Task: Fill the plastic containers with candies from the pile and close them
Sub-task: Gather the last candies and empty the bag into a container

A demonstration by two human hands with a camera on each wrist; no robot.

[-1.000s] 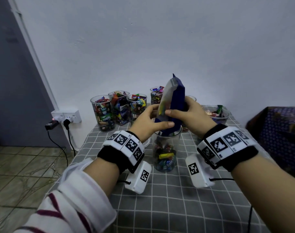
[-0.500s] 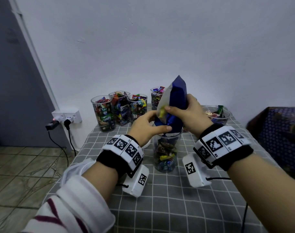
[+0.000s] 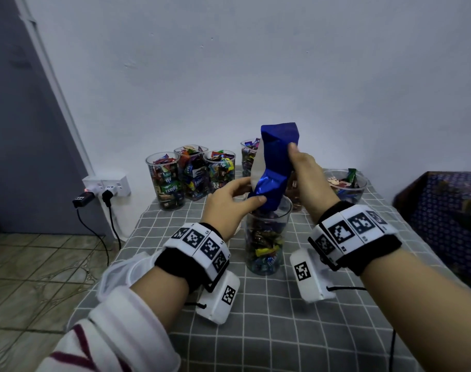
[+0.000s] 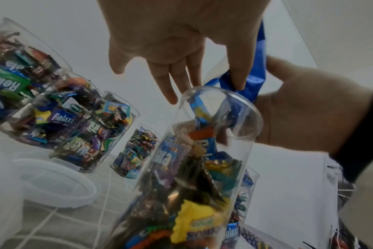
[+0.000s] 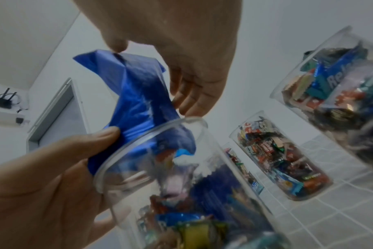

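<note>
An upended blue candy bag (image 3: 276,167), crumpled, has its mouth inside a tall clear container (image 3: 267,237) that is over half full of wrapped candies. My left hand (image 3: 249,191) pinches the bag's lower end just above the container's rim. My right hand (image 3: 296,159) grips the bag near its top. In the left wrist view my left hand (image 4: 202,80) has a fingertip on the bag (image 4: 256,70) above the container (image 4: 202,151). In the right wrist view my right hand (image 5: 192,87) holds the bag (image 5: 138,101) over the container's rim (image 5: 151,134).
Several candy-filled containers (image 3: 165,181) stand at the back left of the grey checked table (image 3: 255,331). A clear bowl (image 3: 345,183) with a few candies sits at the back right. White lids (image 4: 53,182) lie left of the container. A plugged wall socket (image 3: 106,185) is at left.
The bag has collapsed and twisted, now showing its blue side. My right hand has slid up from the bag's middle to its top. My left hand stays at the bag's lower end.
</note>
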